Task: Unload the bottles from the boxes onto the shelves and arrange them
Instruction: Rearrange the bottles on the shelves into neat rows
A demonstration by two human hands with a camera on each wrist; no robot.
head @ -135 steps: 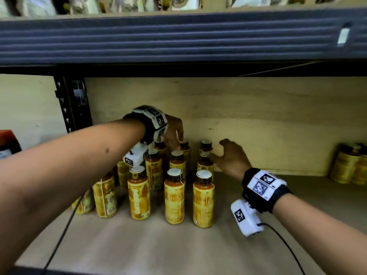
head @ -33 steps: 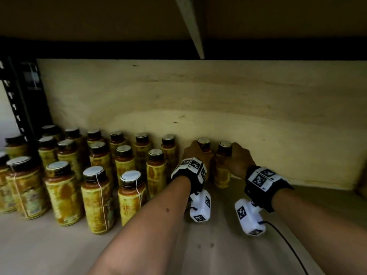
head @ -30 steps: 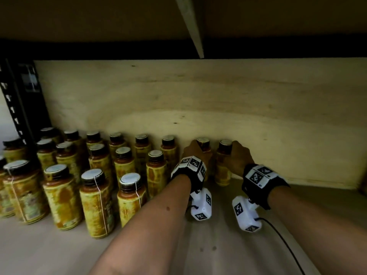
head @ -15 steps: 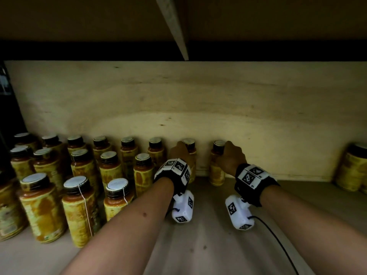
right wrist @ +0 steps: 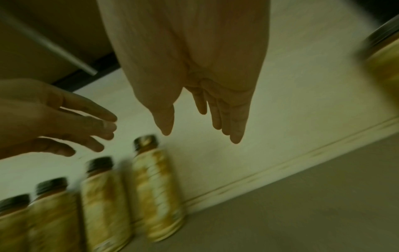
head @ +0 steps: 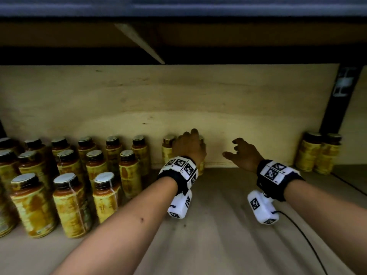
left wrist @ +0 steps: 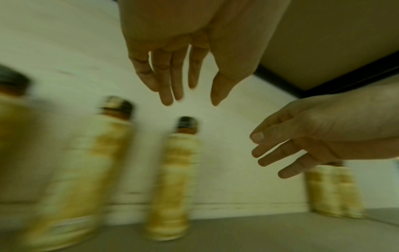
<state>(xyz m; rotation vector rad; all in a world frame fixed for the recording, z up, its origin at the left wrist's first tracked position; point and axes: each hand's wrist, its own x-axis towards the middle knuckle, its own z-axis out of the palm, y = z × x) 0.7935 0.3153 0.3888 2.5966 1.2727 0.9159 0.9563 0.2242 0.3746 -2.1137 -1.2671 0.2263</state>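
Several yellow-labelled bottles with dark caps stand in rows on the left of the wooden shelf (head: 218, 245). The back row ends with two bottles against the back panel: one (head: 168, 150) stands free, and the end bottle (head: 201, 167) is half hidden behind my left hand (head: 189, 144). In the left wrist view the left hand (left wrist: 190, 98) hovers with straight fingers above that end bottle (left wrist: 175, 179), touching nothing. My right hand (head: 234, 149) hangs to the right of it, fingers spread and empty, as the right wrist view (right wrist: 200, 136) confirms.
Two more bottles (head: 317, 155) stand at the back right beside a black upright post (head: 337, 100). A plywood back panel (head: 178, 100) closes the shelf, and the upper shelf's dark underside hangs low. A black cable (head: 301, 231) runs from my right wrist across the bare shelf.
Both hands have let go of the two end bottles of the back row and spread their fingers. The right hand has drifted right, away from the bottles.
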